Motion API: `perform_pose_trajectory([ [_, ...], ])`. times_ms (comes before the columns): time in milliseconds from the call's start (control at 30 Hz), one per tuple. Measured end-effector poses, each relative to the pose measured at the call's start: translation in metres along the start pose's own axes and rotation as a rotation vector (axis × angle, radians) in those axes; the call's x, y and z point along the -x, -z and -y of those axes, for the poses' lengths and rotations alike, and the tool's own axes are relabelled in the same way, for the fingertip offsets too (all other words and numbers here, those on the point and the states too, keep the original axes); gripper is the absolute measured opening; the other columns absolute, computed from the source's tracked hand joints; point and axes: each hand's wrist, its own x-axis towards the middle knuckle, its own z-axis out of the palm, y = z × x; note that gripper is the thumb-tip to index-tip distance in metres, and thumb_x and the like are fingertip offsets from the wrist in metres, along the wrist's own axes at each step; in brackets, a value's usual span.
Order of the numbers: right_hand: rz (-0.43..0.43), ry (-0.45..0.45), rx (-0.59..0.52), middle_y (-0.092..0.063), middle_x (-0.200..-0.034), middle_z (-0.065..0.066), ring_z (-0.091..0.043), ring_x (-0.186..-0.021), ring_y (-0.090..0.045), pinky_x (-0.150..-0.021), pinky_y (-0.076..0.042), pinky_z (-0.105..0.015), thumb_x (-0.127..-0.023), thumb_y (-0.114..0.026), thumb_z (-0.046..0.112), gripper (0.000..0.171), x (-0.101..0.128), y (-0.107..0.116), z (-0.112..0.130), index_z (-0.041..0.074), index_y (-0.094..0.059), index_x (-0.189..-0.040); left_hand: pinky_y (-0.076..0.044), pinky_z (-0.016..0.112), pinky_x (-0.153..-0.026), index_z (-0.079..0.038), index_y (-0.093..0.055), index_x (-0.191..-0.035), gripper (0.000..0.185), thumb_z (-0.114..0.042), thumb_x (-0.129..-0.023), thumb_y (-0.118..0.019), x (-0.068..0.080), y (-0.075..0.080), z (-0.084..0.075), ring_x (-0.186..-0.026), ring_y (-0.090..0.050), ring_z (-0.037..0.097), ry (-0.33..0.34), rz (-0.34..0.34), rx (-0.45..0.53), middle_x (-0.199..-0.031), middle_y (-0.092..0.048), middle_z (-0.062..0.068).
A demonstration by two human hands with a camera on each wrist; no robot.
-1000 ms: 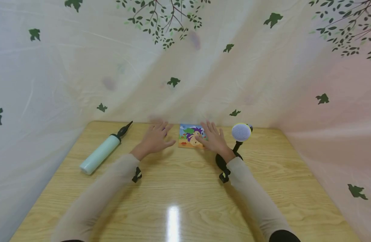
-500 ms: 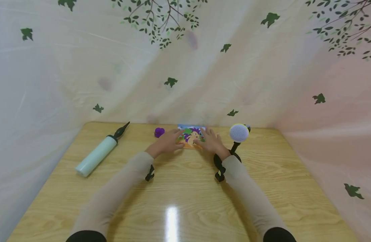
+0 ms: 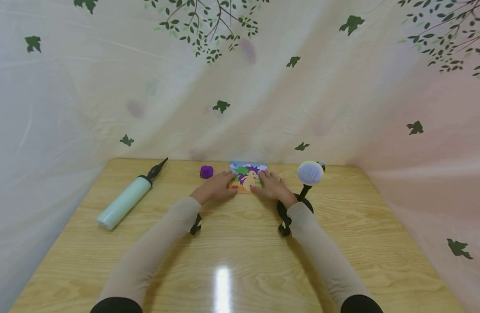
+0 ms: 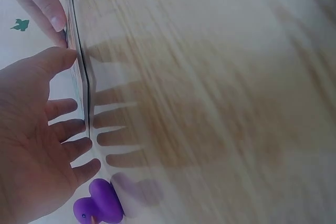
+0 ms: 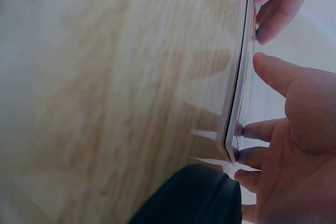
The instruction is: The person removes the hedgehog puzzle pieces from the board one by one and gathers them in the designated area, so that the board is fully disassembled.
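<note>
A thin flat board (image 3: 247, 177) with a purple hedgehog picture lies near the table's far edge. My left hand (image 3: 218, 186) is at its left end, fingertips touching its face and edge. At the right end my right hand (image 3: 275, 187) likewise touches it, its fingers relaxed rather than wrapped round it. Both wrist views show the board edge-on: its side (image 4: 80, 66) runs past the left thumb, and a slim gap shows under its rim (image 5: 239, 85) in the right wrist view. A purple rubber duck (image 3: 206, 171) stands just left of my left hand.
On the left lies a pale green hand pump (image 3: 124, 202) with a black nozzle. A ball-headed microphone (image 3: 310, 173) on a black stand is close to my right hand; its round base (image 3: 283, 211) sits partly behind the wrist. A leaf-print curtain (image 3: 259, 108) borders the table.
My left hand has moved right, from in front of the duck to the board's left end, uncovering the duck. The right hand has shifted slightly toward the board's right end.
</note>
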Motion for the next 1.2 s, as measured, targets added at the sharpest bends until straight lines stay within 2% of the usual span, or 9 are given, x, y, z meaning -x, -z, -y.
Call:
perform_pose_trajectory([
  [267, 0.003, 0.058, 0.063, -0.016, -0.167, -0.027, -0.049, -0.155, -0.012, -0.120, -0.010, -0.073, -0.103, -0.049, 0.049, 0.079, 0.012, -0.003, 0.005, 0.001, -0.024, -0.160, -0.025, 0.051, -0.125, -0.009, -0.038, -0.157, 0.069, -0.041, -0.100, -0.060, 0.013, 0.002, 0.001, -0.153, -0.030, 0.038, 0.004, 0.019, -0.002, -0.164, -0.032, 0.019],
  [467, 0.002, 0.105, 0.084, -0.018, -0.167, -0.027, -0.047, -0.155, -0.014, -0.120, -0.015, -0.071, -0.103, -0.050, 0.049, 0.078, 0.025, -0.006, 0.010, 0.001, -0.025, -0.160, -0.028, 0.050, -0.124, -0.005, -0.041, -0.155, 0.069, -0.042, -0.099, -0.061, 0.027, 0.004, 0.003, -0.150, -0.035, 0.038, -0.034, 0.030, -0.049, -0.161, -0.037, 0.020],
  [633, 0.009, 0.139, 0.075, -0.018, -0.167, -0.028, -0.047, -0.155, -0.014, -0.121, -0.015, -0.071, -0.103, -0.052, 0.049, 0.079, 0.036, -0.010, 0.014, 0.002, -0.026, -0.160, -0.032, 0.051, -0.122, -0.005, -0.042, -0.154, 0.069, -0.041, -0.099, -0.062, 0.044, 0.006, 0.002, -0.149, -0.038, 0.037, -0.025, 0.069, -0.031, -0.161, -0.038, 0.019],
  [867, 0.006, 0.200, 0.037, -0.018, -0.167, -0.026, -0.045, -0.156, -0.014, -0.121, -0.013, -0.070, -0.102, -0.055, 0.048, 0.079, 0.054, -0.019, 0.021, 0.004, -0.027, -0.160, -0.035, 0.051, -0.120, -0.002, -0.045, -0.151, 0.068, -0.040, -0.098, -0.063, 0.068, 0.003, 0.008, -0.145, -0.043, 0.038, -0.087, 0.074, -0.050, -0.156, -0.044, 0.021],
  [1200, 0.036, 0.274, -0.013, -0.019, -0.168, -0.023, -0.044, -0.156, -0.015, -0.122, -0.014, -0.068, -0.102, -0.058, 0.044, 0.075, 0.077, -0.030, 0.035, 0.005, -0.029, -0.160, -0.034, 0.054, -0.120, -0.010, -0.044, -0.154, 0.069, -0.044, -0.098, -0.064, 0.106, 0.000, 0.017, -0.147, -0.040, 0.038, -0.050, 0.091, -0.019, -0.159, -0.041, 0.019],
])
